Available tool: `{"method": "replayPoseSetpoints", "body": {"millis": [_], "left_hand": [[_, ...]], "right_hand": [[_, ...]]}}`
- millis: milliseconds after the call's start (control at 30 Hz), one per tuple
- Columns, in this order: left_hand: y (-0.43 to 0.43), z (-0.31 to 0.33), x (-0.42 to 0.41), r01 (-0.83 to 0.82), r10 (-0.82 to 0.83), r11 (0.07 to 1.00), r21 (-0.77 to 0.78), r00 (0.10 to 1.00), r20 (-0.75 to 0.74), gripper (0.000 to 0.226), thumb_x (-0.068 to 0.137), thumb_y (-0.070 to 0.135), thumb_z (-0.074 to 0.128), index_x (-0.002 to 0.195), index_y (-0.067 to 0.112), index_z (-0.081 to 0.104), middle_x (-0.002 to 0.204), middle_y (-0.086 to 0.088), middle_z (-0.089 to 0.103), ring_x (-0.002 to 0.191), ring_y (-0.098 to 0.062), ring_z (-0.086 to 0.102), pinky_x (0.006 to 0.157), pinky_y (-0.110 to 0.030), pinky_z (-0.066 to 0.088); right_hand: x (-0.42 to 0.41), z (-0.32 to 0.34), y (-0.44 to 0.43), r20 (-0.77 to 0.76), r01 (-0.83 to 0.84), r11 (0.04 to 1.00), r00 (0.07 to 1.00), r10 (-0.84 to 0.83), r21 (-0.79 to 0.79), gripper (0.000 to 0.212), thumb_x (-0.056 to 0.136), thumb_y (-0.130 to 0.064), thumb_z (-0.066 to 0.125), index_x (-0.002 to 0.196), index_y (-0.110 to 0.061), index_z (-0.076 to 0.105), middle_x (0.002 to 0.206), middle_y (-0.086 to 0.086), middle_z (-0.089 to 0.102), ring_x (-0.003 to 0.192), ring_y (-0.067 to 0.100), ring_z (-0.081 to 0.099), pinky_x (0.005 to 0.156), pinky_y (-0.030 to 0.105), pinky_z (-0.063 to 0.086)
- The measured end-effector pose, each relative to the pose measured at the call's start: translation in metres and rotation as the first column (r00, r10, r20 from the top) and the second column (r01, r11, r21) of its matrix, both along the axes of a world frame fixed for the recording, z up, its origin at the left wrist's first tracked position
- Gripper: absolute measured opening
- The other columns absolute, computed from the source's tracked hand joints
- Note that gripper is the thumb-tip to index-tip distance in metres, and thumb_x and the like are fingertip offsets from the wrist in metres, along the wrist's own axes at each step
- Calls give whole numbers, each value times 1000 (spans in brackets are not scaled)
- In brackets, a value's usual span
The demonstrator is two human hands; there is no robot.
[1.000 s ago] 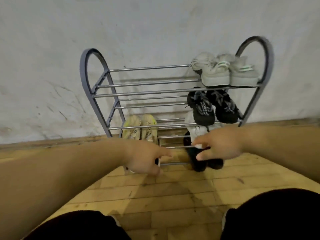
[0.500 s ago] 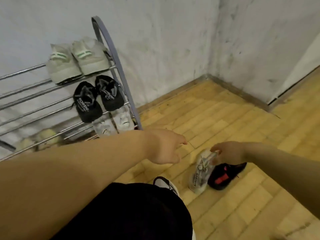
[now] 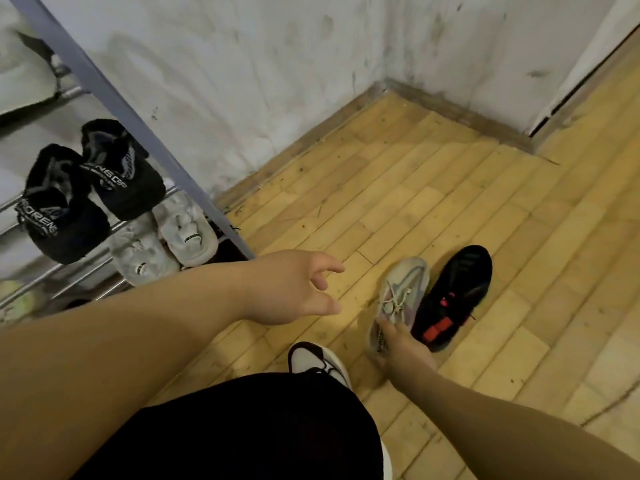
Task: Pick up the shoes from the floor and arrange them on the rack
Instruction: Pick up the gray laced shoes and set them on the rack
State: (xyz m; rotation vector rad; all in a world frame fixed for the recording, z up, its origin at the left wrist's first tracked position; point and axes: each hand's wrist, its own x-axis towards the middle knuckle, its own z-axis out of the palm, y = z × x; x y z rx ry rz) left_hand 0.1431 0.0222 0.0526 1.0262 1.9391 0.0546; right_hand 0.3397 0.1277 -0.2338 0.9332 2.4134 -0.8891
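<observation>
A pale grey sneaker [image 3: 403, 292] with white laces lies on the wooden floor beside a black sneaker [image 3: 457, 299] with red patches. My right hand [image 3: 403, 351] is closed on the grey sneaker's heel end. My left hand [image 3: 294, 289] hovers open over the floor, left of both shoes, fingers spread and holding nothing. The metal shoe rack [image 3: 114, 102] stands at the left against the wall. It holds a black pair [image 3: 90, 192] on a middle shelf and a white pair [image 3: 166, 244] one shelf below.
My own white and dark shoe [image 3: 315, 360] and dark-clad knee [image 3: 242, 427] fill the bottom centre. The room corner [image 3: 384, 84] is at the back, with a doorway edge [image 3: 581, 81] at the far right. Yellow-green shoes [image 3: 17, 299] sit low at the left edge.
The view swung right from the rack to the floor. My right hand shifted from the grey sneaker's laces to its heel end and gripped it. My left hand stays open.
</observation>
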Motion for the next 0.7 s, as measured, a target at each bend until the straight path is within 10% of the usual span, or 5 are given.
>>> {"method": "replayPoseSetpoints", "body": {"millis": [333,467,700], "left_hand": [[5,0,50,-333,331,942,-29,916,229,73,97,54,63,154,63,18,153,10,40,127,-26,61,106,-48,53],[8,-6,88,-372,376,924,-86,847,376,57,102,32,63,148,58,43,152,-6,55,122,-32,67,96,-55,59],[9,-11,116,-362,360,931,-41,895,263,55,104,11,56,144,47,52,114,4,71,89,-19,78,69,-37,65]], "right_hand": [[66,164,-7,-577,97,995,813,-82,-4,95,89,-59,67,155,-58,-1,115,-16,67,77,-7,62,68,22,53],[88,198,-20,-752,-13,996,655,77,90,89,91,-53,67,160,-42,14,109,-18,65,74,-28,48,66,1,38],[145,164,-11,-794,252,966,577,-192,-51,92,83,-50,80,156,-44,23,135,-14,47,96,4,66,80,19,54]]}}
